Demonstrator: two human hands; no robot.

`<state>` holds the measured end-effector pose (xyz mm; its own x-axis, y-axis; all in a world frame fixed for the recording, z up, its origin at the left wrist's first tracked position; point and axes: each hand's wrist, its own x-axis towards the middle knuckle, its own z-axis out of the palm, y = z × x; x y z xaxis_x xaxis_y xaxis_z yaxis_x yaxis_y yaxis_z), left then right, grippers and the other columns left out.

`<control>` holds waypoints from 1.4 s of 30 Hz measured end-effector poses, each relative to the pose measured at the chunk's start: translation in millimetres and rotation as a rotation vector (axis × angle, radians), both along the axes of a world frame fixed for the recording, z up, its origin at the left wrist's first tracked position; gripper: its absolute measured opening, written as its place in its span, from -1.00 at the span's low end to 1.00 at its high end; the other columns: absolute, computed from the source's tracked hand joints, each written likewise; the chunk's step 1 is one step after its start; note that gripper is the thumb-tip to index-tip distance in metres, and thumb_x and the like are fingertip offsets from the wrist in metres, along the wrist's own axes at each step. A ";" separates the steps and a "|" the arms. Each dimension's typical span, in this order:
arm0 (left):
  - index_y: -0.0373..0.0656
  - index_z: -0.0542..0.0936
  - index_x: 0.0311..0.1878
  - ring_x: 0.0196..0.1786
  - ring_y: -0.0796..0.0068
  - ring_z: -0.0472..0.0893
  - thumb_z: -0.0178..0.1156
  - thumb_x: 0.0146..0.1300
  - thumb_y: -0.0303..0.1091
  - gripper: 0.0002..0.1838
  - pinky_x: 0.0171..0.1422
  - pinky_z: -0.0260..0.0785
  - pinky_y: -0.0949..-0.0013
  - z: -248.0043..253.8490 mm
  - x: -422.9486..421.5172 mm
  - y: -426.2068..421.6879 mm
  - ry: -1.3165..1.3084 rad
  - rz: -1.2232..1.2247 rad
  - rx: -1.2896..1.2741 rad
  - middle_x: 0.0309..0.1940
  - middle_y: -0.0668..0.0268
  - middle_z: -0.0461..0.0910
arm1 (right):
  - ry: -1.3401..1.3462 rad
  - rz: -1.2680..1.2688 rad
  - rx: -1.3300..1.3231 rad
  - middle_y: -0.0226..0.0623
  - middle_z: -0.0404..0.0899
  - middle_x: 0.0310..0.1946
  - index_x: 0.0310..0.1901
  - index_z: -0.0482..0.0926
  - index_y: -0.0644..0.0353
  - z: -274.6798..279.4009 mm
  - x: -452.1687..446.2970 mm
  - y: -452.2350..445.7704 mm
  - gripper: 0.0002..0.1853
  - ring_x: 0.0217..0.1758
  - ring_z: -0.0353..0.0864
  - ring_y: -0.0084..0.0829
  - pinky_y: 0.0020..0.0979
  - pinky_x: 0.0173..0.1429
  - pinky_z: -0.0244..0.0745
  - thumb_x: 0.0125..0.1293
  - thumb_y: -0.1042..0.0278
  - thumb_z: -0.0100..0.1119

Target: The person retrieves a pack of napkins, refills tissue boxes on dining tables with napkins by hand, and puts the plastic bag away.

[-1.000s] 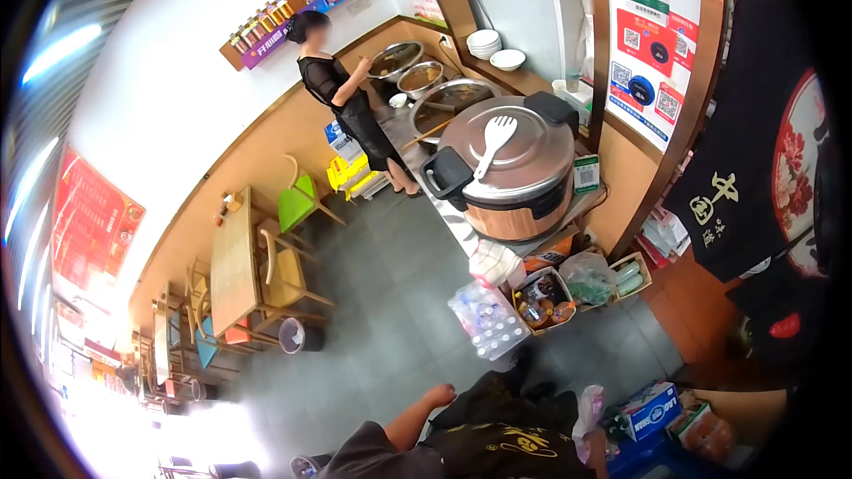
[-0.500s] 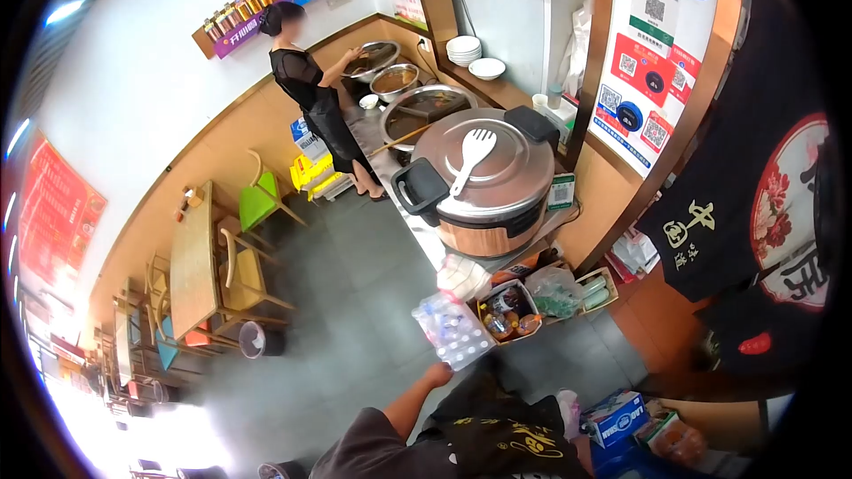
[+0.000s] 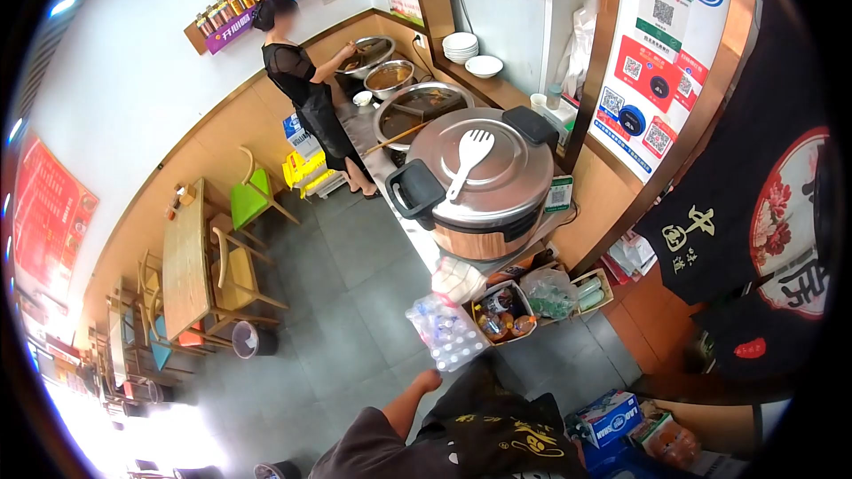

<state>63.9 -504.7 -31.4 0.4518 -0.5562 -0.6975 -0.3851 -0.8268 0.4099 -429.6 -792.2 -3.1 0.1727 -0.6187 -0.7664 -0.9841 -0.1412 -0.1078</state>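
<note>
My left hand (image 3: 428,380) is low in the view, in front of my dark apron (image 3: 497,421). Its fingers are too small and hidden to make out, and nothing shows in it. Just above it lies a clear plastic pack of bottles (image 3: 445,333), with a visible gap between. A checked cloth (image 3: 458,280) hangs by the counter's end. My right hand is out of sight. On the counter stands a large cooker (image 3: 484,182) with a white slotted spoon (image 3: 470,160) on its lid.
Another person (image 3: 306,102) in black stands at the metal pots (image 3: 390,78), one hand at the far pot. Boxes of bottles (image 3: 504,312) sit below the counter. Wooden tables (image 3: 186,257) and chairs are at left, a bin (image 3: 253,340) beside them. A blue box (image 3: 608,417) is at lower right.
The view has swung, so the room sits further left. My left hand appears closer to the bottle pack than a second ago. The pink bag beside my right side has left view.
</note>
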 end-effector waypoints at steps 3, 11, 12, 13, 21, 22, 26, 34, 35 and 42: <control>-0.33 0.61 -0.07 0.10 -0.10 0.57 0.03 0.21 -0.16 -0.58 0.22 0.41 0.01 29.6 4.7 -15.3 -0.017 -0.016 -0.027 0.01 -0.10 0.61 | 0.000 -0.003 0.001 -0.01 0.70 -0.34 -0.24 0.69 0.32 0.3 2.1 -1.7 -0.62 -0.22 0.70 -0.04 -0.10 -0.15 0.54 0.10 0.12 0.25; -0.30 0.63 -0.12 0.06 -0.10 0.59 0.01 0.22 -0.18 -0.61 0.17 0.43 -0.01 40.3 11.3 -36.2 -0.027 -0.021 -0.065 -0.03 -0.10 0.62 | -0.030 -0.027 -0.008 -0.03 0.71 -0.33 -0.21 0.69 0.31 4.9 5.0 -2.0 -0.60 -0.22 0.70 -0.06 -0.11 -0.16 0.54 0.12 0.08 0.27; -0.30 0.63 -0.11 0.07 -0.10 0.59 0.02 0.21 -0.18 -0.61 0.18 0.43 -0.01 40.8 11.7 -38.3 -0.020 -0.018 -0.050 -0.03 -0.10 0.62 | -0.033 -0.027 -0.009 -0.03 0.71 -0.32 -0.21 0.70 0.31 7.1 5.3 -1.9 -0.59 -0.22 0.70 -0.06 -0.11 -0.16 0.54 0.12 0.08 0.27; -0.29 0.63 -0.10 0.07 -0.10 0.59 0.02 0.21 -0.18 -0.61 0.18 0.43 -0.01 39.0 12.3 -39.0 -0.013 -0.014 -0.034 -0.04 -0.11 0.62 | -0.037 -0.022 -0.010 -0.03 0.71 -0.32 -0.20 0.70 0.31 7.6 5.9 -1.2 -0.59 -0.22 0.70 -0.06 -0.11 -0.16 0.54 0.12 0.07 0.27; -0.31 0.63 -0.10 0.07 -0.10 0.59 0.02 0.21 -0.17 -0.60 0.19 0.42 -0.01 49.4 14.0 -34.1 -0.006 0.019 -0.003 -0.04 -0.12 0.62 | -0.038 -0.028 -0.036 0.01 0.69 -0.33 -0.22 0.68 0.32 2.9 11.3 -4.5 -0.60 -0.23 0.69 -0.02 -0.08 -0.17 0.52 0.09 0.10 0.28; -0.31 0.63 -0.10 0.07 -0.10 0.59 0.02 0.22 -0.17 -0.59 0.19 0.42 -0.01 49.4 13.3 -32.5 -0.005 0.022 0.009 -0.04 -0.12 0.62 | -0.037 -0.026 -0.040 0.01 0.69 -0.33 -0.22 0.68 0.32 2.5 11.7 -4.7 -0.60 -0.23 0.68 -0.01 -0.07 -0.17 0.52 0.09 0.10 0.28; -0.31 0.63 -0.10 0.07 -0.10 0.59 0.01 0.22 -0.17 -0.59 0.19 0.43 -0.01 41.2 11.8 -23.2 -0.002 0.028 -0.007 -0.03 -0.11 0.62 | -0.026 -0.022 -0.050 0.03 0.68 -0.34 -0.23 0.67 0.33 0.8 14.8 -7.0 -0.61 -0.24 0.68 0.01 -0.06 -0.18 0.52 0.07 0.12 0.28; -0.32 0.63 -0.11 0.07 -0.09 0.59 0.00 0.22 -0.19 -0.60 0.18 0.43 -0.01 15.1 17.6 -19.0 -0.002 -0.036 0.025 -0.03 -0.10 0.62 | -0.030 -0.037 -0.070 0.07 0.66 -0.34 -0.24 0.65 0.34 1.9 17.8 -8.1 -0.61 -0.25 0.66 0.06 -0.03 -0.19 0.51 0.05 0.14 0.29; -0.32 0.63 -0.11 0.07 -0.09 0.59 0.00 0.22 -0.19 -0.60 0.18 0.43 -0.01 18.5 18.8 -21.2 -0.001 -0.039 0.025 -0.03 -0.10 0.62 | -0.029 -0.039 -0.073 0.08 0.66 -0.34 -0.24 0.65 0.35 2.7 17.0 -6.3 -0.61 -0.25 0.66 0.06 -0.02 -0.19 0.50 0.04 0.15 0.29; -0.31 0.63 -0.12 0.08 -0.10 0.59 0.03 0.22 -0.17 -0.61 0.18 0.43 0.00 31.7 32.7 -40.7 0.000 -0.047 -0.036 -0.02 -0.10 0.62 | -0.044 -0.054 -0.104 0.11 0.64 -0.35 -0.26 0.64 0.36 2.0 10.9 1.0 -0.62 -0.26 0.64 0.10 0.00 -0.20 0.49 0.02 0.17 0.30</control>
